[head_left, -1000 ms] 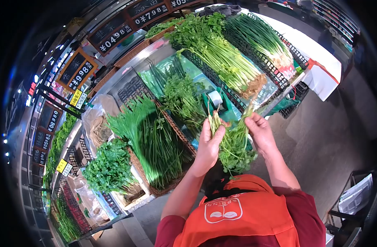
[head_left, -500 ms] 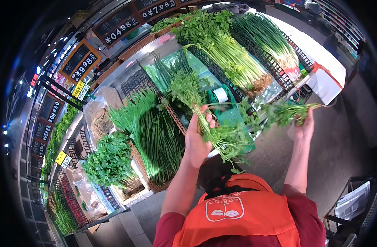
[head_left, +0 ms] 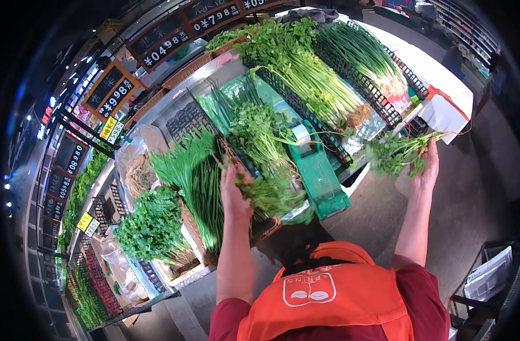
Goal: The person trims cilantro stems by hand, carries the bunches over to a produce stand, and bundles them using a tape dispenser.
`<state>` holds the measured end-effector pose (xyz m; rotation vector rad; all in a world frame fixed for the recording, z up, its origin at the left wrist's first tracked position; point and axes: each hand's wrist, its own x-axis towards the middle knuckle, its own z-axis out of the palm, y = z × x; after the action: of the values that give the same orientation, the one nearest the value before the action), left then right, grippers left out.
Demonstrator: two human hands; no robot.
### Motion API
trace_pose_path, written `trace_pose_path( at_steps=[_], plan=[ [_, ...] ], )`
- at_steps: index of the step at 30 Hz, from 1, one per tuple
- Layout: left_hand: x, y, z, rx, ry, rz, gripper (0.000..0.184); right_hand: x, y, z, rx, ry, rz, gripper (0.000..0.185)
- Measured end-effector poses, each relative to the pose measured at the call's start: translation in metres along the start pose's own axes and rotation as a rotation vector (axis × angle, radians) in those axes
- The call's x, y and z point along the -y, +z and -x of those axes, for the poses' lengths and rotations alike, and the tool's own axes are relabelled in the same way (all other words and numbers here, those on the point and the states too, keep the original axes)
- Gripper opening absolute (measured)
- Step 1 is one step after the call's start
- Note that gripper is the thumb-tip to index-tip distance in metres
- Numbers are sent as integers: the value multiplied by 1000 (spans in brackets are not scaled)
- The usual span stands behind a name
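Observation:
My left hand point(head_left: 235, 193) is closed on a bunch of cilantro point(head_left: 277, 196), its leaves smeared by motion and pointing right, over the edge of the garlic chives point(head_left: 200, 176). Out to the right, over the floor, my right hand point(head_left: 427, 165) grips a second, smaller cilantro bunch point(head_left: 392, 153) by its stems, with thin roots trailing past the fingers. Between the hands lies a loose pile of cilantro point(head_left: 260, 136) on the stall. Beside that pile stands a green tape dispenser point(head_left: 319, 179) with a white roll point(head_left: 301, 134).
Celery point(head_left: 311, 74) and green onions point(head_left: 365, 54) lie in black crates behind. Leafy greens point(head_left: 149, 221) fill a white foam box at left, near a plastic bag point(head_left: 140, 159). Price boards point(head_left: 109, 91) hang along the far side. A dark rack point(head_left: 487, 278) stands at lower right.
My left hand has moved left with its cilantro, swinging the leaves across and uncovering the tape dispenser. My right hand stays nearly in place, slightly farther right, still holding its bunch.

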<state>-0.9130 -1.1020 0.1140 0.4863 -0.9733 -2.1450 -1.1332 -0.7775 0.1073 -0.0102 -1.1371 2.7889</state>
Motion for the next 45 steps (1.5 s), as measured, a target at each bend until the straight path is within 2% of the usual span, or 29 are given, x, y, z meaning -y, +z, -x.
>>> trace_pose_path(
  at_steps=[1, 2, 5, 7, 9, 11, 12, 13, 14, 15, 17, 19, 21, 23, 24, 25, 27, 28, 29, 31, 33, 34, 35, 37, 38, 39, 41, 45],
  plan=[
    [-2, -11, -4, 4, 60, -23, 14, 1, 2, 4, 21, 6, 15, 20],
    [-2, -21, -10, 1, 89, -192, 9, 2, 5, 8, 41, 33, 22, 20],
    [7, 15, -3, 21, -87, -725, 15, 2, 26, 20, 55, 66, 37, 20],
    [35, 27, -9, 426, -86, -1011, 19, 12, 39, 38, 175, 129, 116, 22],
    [67, 38, -21, 815, 74, -1370, 31, 11, 59, 59, 225, 83, 78, 19],
    [111, 30, -40, 952, 625, -1325, 40, 16, 62, 76, 446, 150, 77, 18],
    [98, 58, -32, 807, 90, -1566, 44, 17, 67, 90, 473, 170, 60, 19],
    [104, 50, -40, 798, 290, -1348, 45, 18, 70, 101, 498, 190, 42, 19],
    [122, 36, -67, 659, 157, -1381, 45, 18, 65, 105, 584, 146, 58, 22],
    [133, 27, -92, 520, 24, -1407, 46, 20, 59, 112, 566, 116, 93, 22],
    [98, 23, -101, 372, 197, -1668, 45, 34, 47, 115, 478, -58, 118, 27],
    [100, -21, -125, 278, 193, -1715, 45, 56, 16, 100, 237, -236, 193, 31],
    [113, -69, -156, 20, -45, -1430, 44, 90, 14, 92, 44, -354, 24, 33],
    [64, -41, -131, 49, -318, -1120, 47, 115, -12, 75, 395, -321, -203, 32],
    [53, -44, -123, 148, -216, -985, 48, 120, -20, 72, 355, -332, -185, 32],
    [35, -29, -105, 127, -168, -1021, 44, 116, -18, 75, 286, -330, -62, 31],
    [27, -25, -86, 89, 76, -1091, 38, 96, -10, 87, 144, -314, 181, 30],
    [14, 0, -58, 72, -18, -1051, 38, 79, -7, 89, 254, -258, 333, 27],
    [2, 26, -29, 54, -108, -1009, 38, 58, 7, 94, 188, -159, 416, 16],
    [2, 30, 1, 351, -179, -694, 35, 14, 41, 116, 355, 133, 482, 12],
    [15, 25, 14, 548, -266, -308, 33, -24, 62, 129, 650, 244, 686, 14],
    [15, 33, 27, 485, -326, -186, 34, -37, 76, 139, 721, 263, 636, 14],
    [21, 26, 30, 537, -290, -203, 31, -53, 78, 142, 791, 277, 627, 16],
    [13, 34, 44, 352, -383, -196, 31, -65, 87, 146, 905, 322, 644, 18],
    [12, 30, 47, 348, -396, -216, 32, -70, 91, 148, 906, 313, 618, 18],
    [16, 28, 46, 440, -331, -192, 36, -74, 96, 151, 909, 306, 591, 18],
    [17, 27, 53, 357, -379, -110, 40, -81, 101, 155, 919, 305, 573, 17],
    [20, 23, 59, 389, -237, -158, 44, -89, 104, 161, 956, 305, 554, 16]
  ],
)
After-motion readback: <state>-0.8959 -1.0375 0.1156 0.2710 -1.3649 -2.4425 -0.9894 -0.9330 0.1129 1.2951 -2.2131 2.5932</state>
